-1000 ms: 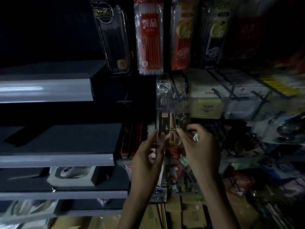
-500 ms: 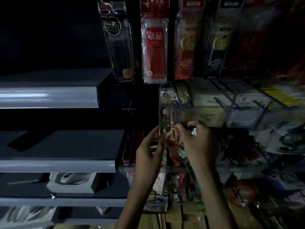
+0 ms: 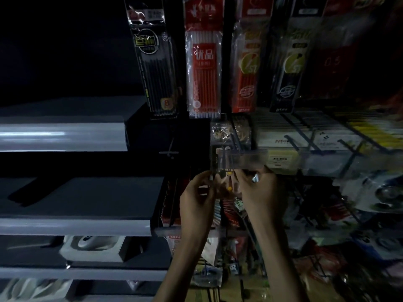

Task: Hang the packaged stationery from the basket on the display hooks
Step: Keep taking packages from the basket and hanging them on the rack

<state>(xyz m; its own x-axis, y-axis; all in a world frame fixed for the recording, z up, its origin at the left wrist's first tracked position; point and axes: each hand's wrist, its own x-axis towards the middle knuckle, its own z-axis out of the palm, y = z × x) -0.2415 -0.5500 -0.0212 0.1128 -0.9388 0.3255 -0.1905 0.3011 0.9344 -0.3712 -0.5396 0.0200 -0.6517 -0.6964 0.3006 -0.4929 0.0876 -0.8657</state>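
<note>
On your left, grey shelves point(image 3: 74, 225) are stacked one under another. A white box picturing a mouse point(image 3: 91, 247) sits on the third one down, near its front edge. At upper right, rows of white boxes point(image 3: 327, 140) fill a railed shelf. Brown cartons point(image 3: 231, 290) lie at the bottom.

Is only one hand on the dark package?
No, the left hand and the right hand both hold the dark package.

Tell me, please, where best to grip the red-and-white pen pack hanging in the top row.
I'd pinch the red-and-white pack by its lower end, coming from below: it hangs flat from its top, its bottom edge free.
</note>
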